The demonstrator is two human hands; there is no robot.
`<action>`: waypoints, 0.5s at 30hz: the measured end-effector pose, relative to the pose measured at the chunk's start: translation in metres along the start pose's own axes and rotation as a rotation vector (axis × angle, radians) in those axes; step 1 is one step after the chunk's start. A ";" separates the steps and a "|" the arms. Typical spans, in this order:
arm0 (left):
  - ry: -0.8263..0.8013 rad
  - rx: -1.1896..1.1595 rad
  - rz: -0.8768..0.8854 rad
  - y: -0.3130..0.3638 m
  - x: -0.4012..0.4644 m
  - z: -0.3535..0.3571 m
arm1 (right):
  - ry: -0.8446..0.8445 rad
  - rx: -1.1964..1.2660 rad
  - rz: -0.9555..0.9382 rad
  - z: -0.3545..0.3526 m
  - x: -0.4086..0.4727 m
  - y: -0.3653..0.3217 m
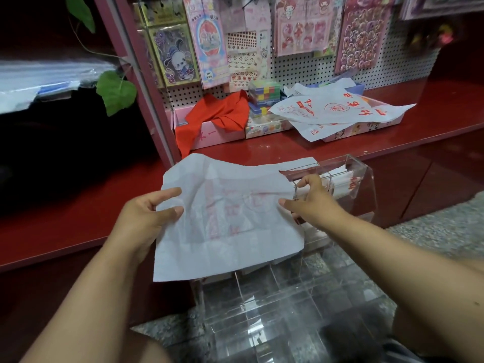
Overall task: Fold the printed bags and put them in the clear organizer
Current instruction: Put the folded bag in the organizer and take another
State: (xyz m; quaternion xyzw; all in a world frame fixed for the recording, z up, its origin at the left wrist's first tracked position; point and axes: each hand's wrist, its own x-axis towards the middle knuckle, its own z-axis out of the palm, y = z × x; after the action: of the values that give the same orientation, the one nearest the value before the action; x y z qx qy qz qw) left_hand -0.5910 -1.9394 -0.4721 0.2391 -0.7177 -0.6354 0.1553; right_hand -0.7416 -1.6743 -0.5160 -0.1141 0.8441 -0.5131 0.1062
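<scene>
Two hands: your left hand [146, 213] pinches the printed bag [225, 218] at its 9 o'clock edge; your right hand [311, 200] pinches the 3 o'clock edge — neither holds anything else.
Bag in hand: spread flat in the air, print facing away, just above the clear organizer [361, 184].
Organizer: folded bags already stand in a compartment at 2 o'clock.
Waiting pile: more printed bags [337, 111] on the red shelf [432, 127] at 1 o'clock.
Handling: likely thin, light, limp and creased — it will sag unless kept taut.
Grip advice: hold opposite edges near the corners, then bring them together.
</scene>
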 end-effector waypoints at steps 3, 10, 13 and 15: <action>-0.016 0.003 -0.031 -0.003 0.002 -0.002 | -0.002 0.208 0.054 0.007 -0.001 0.007; -0.037 0.038 -0.050 -0.006 0.002 -0.004 | -0.118 0.388 -0.015 0.011 0.001 0.008; -0.031 0.036 -0.045 -0.006 0.000 -0.005 | -0.189 0.377 -0.140 0.006 -0.002 0.000; -0.012 0.030 -0.032 -0.003 -0.002 -0.006 | -0.201 0.339 -0.173 0.000 -0.004 -0.009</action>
State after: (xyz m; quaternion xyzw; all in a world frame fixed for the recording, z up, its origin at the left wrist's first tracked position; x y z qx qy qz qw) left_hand -0.5861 -1.9439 -0.4744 0.2492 -0.7239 -0.6285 0.1372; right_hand -0.7368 -1.6771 -0.5078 -0.2172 0.7178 -0.6411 0.1630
